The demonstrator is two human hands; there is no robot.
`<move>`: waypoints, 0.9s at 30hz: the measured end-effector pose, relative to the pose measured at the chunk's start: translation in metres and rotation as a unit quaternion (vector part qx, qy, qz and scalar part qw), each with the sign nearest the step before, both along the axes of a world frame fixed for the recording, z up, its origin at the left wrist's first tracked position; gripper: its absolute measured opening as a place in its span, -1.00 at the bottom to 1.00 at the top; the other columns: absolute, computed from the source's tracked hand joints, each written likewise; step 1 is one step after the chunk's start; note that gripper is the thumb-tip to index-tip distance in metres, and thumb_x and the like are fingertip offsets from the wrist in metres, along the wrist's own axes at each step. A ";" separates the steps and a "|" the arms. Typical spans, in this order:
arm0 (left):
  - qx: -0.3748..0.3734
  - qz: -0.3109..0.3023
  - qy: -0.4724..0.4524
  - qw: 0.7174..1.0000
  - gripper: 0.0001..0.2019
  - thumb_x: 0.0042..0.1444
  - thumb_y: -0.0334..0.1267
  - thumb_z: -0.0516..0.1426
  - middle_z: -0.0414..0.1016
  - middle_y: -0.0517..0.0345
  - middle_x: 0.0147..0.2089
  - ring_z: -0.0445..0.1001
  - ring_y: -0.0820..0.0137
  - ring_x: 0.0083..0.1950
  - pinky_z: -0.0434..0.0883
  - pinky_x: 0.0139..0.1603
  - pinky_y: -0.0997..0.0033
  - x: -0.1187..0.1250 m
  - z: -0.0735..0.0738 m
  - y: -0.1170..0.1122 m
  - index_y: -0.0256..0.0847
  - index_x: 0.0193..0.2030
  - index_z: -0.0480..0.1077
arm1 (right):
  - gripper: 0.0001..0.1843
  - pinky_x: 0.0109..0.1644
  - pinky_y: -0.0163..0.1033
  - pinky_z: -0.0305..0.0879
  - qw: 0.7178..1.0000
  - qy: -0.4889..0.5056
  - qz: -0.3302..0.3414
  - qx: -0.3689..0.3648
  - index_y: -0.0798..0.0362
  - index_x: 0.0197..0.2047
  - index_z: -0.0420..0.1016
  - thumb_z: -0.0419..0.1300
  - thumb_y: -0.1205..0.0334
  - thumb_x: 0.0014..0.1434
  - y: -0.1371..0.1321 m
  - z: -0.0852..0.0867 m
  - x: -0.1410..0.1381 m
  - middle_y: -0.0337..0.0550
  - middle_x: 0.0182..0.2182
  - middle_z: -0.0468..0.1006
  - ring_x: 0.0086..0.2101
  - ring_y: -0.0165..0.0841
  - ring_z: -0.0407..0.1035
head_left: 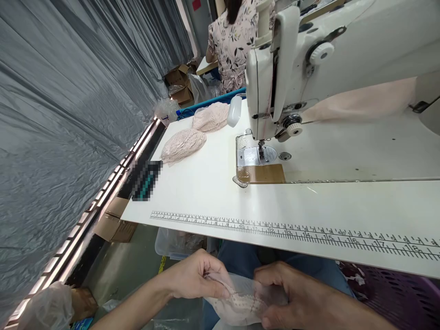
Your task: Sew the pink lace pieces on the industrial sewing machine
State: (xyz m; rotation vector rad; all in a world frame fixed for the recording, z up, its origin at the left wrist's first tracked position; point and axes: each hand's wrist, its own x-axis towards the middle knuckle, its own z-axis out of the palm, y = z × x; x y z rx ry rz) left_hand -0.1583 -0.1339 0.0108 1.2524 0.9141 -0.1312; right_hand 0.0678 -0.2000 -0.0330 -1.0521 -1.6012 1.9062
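Over my lap, below the table's front edge, both hands grip a pale pink lace piece (240, 302) with sheer mesh along its upper side. My left hand (199, 277) pinches its left end between thumb and fingers. On the other end, my right hand (288, 293) is closed, thumb below and fingers behind the mesh. Two similar lace cups, a nearer one (184, 145) and a farther one (211, 117), lie on the left part of the white table (206, 183). The sewing machine (271, 91) stands beyond my hands, its presser foot over the metal needle plate (250, 156).
A printed ruler (275, 229) runs along the table's front edge. Under it are a clear plastic bin (165, 245) and, at right, a purple basket (395, 293). A cardboard box (115, 224) sits left. Another person (233, 46) sits beyond the table. Grey sheeting (68, 91) hangs at left.
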 end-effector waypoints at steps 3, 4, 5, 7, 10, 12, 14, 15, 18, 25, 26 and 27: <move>0.007 0.005 0.012 1.000 -0.62 -0.15 -0.04 0.34 0.55 0.05 -0.43 0.51 0.43 -0.40 0.44 -0.34 0.54 0.000 0.001 0.000 -0.35 -0.31 0.55 | -0.79 -0.52 -0.36 -0.11 1.000 -0.018 -0.013 0.013 0.05 -0.59 0.21 0.20 0.26 -0.08 0.000 0.000 -0.003 -0.40 -0.63 0.11 -0.55 -0.50 0.03; 0.012 0.003 0.014 1.000 -0.63 -0.15 -0.04 0.34 0.54 0.06 -0.44 0.49 0.44 -0.41 0.43 -0.35 0.54 0.000 0.001 0.000 -0.35 -0.32 0.55 | -0.81 -0.52 -0.35 -0.10 1.000 -0.020 -0.016 0.017 0.04 -0.59 0.19 0.17 0.29 -0.08 0.000 0.000 -0.003 -0.40 -0.62 0.10 -0.54 -0.50 0.03; 0.015 -0.001 0.014 1.000 -0.63 -0.15 -0.04 0.34 0.53 0.08 -0.45 0.48 0.45 -0.42 0.42 -0.36 0.55 -0.001 0.001 0.000 -0.34 -0.33 0.55 | -0.82 -0.51 -0.35 -0.10 0.999 -0.021 -0.016 0.020 0.04 -0.59 0.18 0.15 0.31 -0.08 0.000 0.001 -0.003 -0.40 -0.62 0.10 -0.54 -0.50 0.02; 0.011 -0.012 0.010 1.000 -0.63 -0.14 -0.03 0.33 0.50 0.12 -0.48 0.44 0.49 -0.45 0.38 -0.39 0.58 -0.001 0.001 0.001 -0.34 -0.33 0.55 | -0.82 -0.51 -0.35 -0.09 1.000 -0.017 -0.009 0.023 0.04 -0.58 0.17 0.14 0.33 -0.08 0.001 0.003 -0.003 -0.40 -0.61 0.10 -0.54 -0.50 0.03; -0.010 -0.042 0.009 0.999 -0.58 -0.24 -0.04 0.37 0.48 0.19 -0.46 0.38 0.54 -0.46 0.32 -0.42 0.63 0.004 -0.001 0.001 -0.30 -0.27 0.55 | -0.82 -0.53 -0.37 -0.08 1.000 -0.013 0.010 0.018 0.04 -0.59 0.17 0.13 0.33 -0.07 0.001 0.008 -0.004 -0.39 -0.62 0.12 -0.55 -0.51 0.05; -0.010 -0.064 0.016 0.998 -0.51 -0.36 -0.03 0.41 0.47 0.23 -0.45 0.34 0.55 -0.46 0.27 -0.44 0.64 0.010 -0.004 -0.002 -0.28 -0.26 0.54 | -0.83 -0.55 -0.38 -0.08 1.000 -0.021 0.019 0.010 0.05 -0.59 0.18 0.12 0.38 -0.08 0.002 0.010 -0.006 -0.40 -0.65 0.12 -0.57 -0.52 0.05; 0.006 -0.073 0.031 0.997 -0.52 -0.38 0.00 0.40 0.44 0.25 -0.49 0.31 0.56 -0.48 0.23 -0.47 0.64 0.017 -0.009 -0.006 -0.29 -0.33 0.55 | -0.83 -0.57 -0.40 -0.11 0.999 -0.037 0.021 0.002 0.06 -0.62 0.18 0.11 0.42 -0.12 0.002 0.010 -0.006 -0.41 -0.67 0.11 -0.59 -0.54 0.04; 0.014 -0.074 0.038 0.996 -0.55 -0.35 0.02 0.39 0.43 0.26 -0.51 0.29 0.57 -0.49 0.21 -0.49 0.64 0.020 -0.012 -0.007 -0.29 -0.37 0.55 | -0.82 -0.58 -0.41 -0.13 0.999 -0.045 0.019 0.000 0.06 -0.63 0.18 0.11 0.43 -0.12 0.002 0.010 -0.005 -0.42 -0.68 0.10 -0.60 -0.54 0.02; 0.013 -0.077 0.041 0.996 -0.62 -0.23 0.01 0.35 0.46 0.23 -0.51 0.31 0.57 -0.50 0.23 -0.48 0.64 0.025 -0.017 -0.009 -0.27 -0.37 0.57 | -0.87 -0.59 -0.43 -0.12 0.998 -0.053 0.022 -0.005 0.08 -0.61 0.28 0.11 0.43 -0.11 0.001 0.009 0.002 -0.41 -0.68 0.14 -0.60 -0.55 0.04; -0.039 -0.047 0.045 0.997 -0.59 -0.33 -0.02 0.39 0.47 0.24 -0.52 0.29 0.62 -0.53 0.28 -0.48 0.67 0.025 -0.018 -0.009 -0.28 -0.37 0.56 | -0.89 -0.55 -0.41 -0.04 0.999 -0.022 0.038 -0.027 0.09 -0.53 0.37 0.13 0.27 -0.02 0.000 -0.001 0.011 -0.36 -0.65 0.22 -0.57 -0.51 0.10; -0.042 -0.042 0.043 0.997 -0.58 -0.33 -0.01 0.39 0.47 0.24 -0.52 0.30 0.62 -0.53 0.29 -0.47 0.67 0.025 -0.018 -0.009 -0.28 -0.37 0.56 | -0.86 -0.55 -0.40 -0.04 0.999 -0.020 0.038 -0.030 0.09 -0.53 0.35 0.12 0.24 0.00 0.000 -0.002 0.011 -0.36 -0.65 0.21 -0.57 -0.50 0.10; -0.046 -0.038 0.039 0.997 -0.59 -0.32 -0.01 0.39 0.48 0.24 -0.51 0.31 0.61 -0.52 0.31 -0.45 0.66 0.024 -0.018 -0.009 -0.28 -0.37 0.56 | -0.85 -0.55 -0.40 -0.04 0.998 -0.020 0.039 -0.034 0.09 -0.53 0.34 0.10 0.22 0.01 0.000 -0.003 0.012 -0.36 -0.65 0.20 -0.57 -0.50 0.09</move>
